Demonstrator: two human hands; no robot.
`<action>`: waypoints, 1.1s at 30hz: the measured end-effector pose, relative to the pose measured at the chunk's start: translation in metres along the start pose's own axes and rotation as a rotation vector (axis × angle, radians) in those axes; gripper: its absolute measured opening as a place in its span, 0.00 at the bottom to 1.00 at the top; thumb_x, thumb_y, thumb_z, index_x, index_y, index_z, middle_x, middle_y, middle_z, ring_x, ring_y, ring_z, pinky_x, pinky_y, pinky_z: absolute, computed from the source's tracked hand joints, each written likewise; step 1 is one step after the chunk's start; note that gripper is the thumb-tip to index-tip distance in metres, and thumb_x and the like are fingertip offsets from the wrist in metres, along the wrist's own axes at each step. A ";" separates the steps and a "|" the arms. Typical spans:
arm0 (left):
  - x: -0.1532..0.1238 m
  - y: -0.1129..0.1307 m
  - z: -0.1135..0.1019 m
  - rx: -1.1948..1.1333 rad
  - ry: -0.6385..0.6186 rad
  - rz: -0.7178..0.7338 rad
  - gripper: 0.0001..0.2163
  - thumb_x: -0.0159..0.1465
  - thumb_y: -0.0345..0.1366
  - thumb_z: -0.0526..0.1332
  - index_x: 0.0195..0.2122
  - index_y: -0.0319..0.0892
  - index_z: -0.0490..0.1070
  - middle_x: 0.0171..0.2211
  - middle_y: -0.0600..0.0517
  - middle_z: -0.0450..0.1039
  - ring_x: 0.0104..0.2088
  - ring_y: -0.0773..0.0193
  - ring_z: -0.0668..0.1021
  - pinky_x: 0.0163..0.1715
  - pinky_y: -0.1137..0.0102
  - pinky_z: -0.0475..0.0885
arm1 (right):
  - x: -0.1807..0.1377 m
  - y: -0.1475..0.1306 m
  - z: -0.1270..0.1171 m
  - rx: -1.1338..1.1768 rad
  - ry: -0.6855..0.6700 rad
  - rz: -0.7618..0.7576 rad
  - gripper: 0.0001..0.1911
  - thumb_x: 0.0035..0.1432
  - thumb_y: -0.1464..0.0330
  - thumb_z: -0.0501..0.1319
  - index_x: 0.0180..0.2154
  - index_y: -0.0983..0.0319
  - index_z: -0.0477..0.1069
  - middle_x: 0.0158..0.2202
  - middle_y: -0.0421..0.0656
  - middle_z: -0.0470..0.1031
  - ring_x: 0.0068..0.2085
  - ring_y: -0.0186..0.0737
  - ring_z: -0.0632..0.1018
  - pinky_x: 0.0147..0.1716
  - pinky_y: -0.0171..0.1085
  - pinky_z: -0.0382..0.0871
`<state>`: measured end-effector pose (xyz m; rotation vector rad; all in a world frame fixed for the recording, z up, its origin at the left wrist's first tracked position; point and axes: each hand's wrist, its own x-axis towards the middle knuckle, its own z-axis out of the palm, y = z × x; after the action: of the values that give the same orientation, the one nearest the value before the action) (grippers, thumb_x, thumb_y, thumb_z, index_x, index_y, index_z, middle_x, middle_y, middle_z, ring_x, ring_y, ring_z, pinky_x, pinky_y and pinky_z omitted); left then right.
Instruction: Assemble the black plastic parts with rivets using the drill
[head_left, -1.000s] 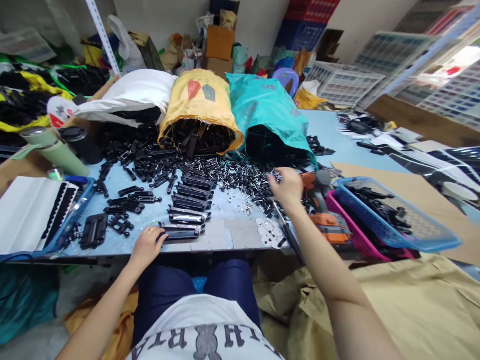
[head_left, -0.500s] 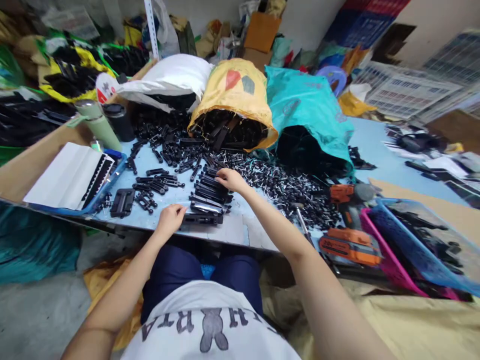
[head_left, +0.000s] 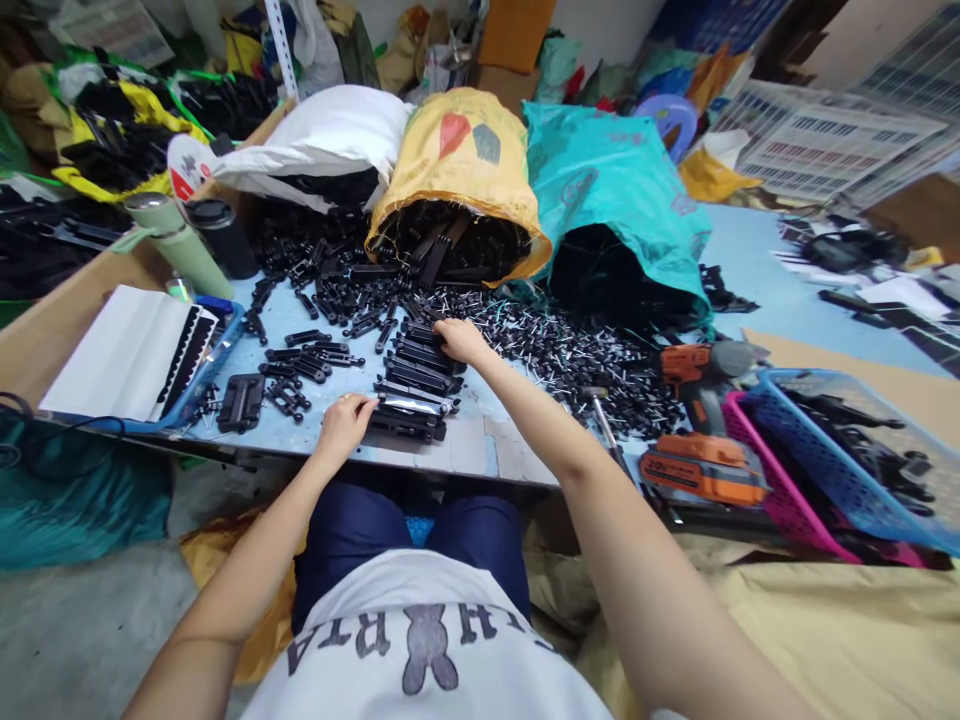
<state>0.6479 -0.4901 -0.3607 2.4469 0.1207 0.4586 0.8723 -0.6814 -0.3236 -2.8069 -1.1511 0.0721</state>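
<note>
A row of long black plastic bars [head_left: 417, 378] lies stacked on the pale blue table [head_left: 480, 440] in front of me. My left hand [head_left: 343, 424] rests on the near end of the row, its fingers curled onto the left tip of the closest bar [head_left: 405, 424]. My right hand [head_left: 459, 341] lies on the far end of the row, fingers bent over the bars there. Behind that hand spreads a heap of small black screws [head_left: 570, 360].
Yellow [head_left: 457, 160], teal [head_left: 615, 200] and white [head_left: 322, 140] sacks of black parts lie open at the back. An orange cordless drill [head_left: 697, 420] and pink and blue baskets [head_left: 840, 460] sit at the right. A green bottle [head_left: 176, 245], a black cup and a blue tray are at the left.
My right hand left the screws beside the drill and swung left onto the far end of the row of bars. My left hand slid slightly further onto the nearest bar.
</note>
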 end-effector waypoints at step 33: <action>-0.036 0.078 0.007 0.020 -0.168 0.559 0.24 0.67 0.49 0.39 0.37 0.40 0.68 0.31 0.46 0.72 0.33 0.61 0.75 0.33 0.69 0.67 | -0.213 -0.049 0.036 0.453 0.199 0.254 0.25 0.66 0.60 0.38 0.43 0.62 0.70 0.37 0.47 0.77 0.36 0.38 0.77 0.34 0.37 0.71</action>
<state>0.6150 -0.5635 -0.3291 2.5058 -0.6451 0.4830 0.6837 -0.7935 -0.3530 -2.4675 -0.6339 0.0624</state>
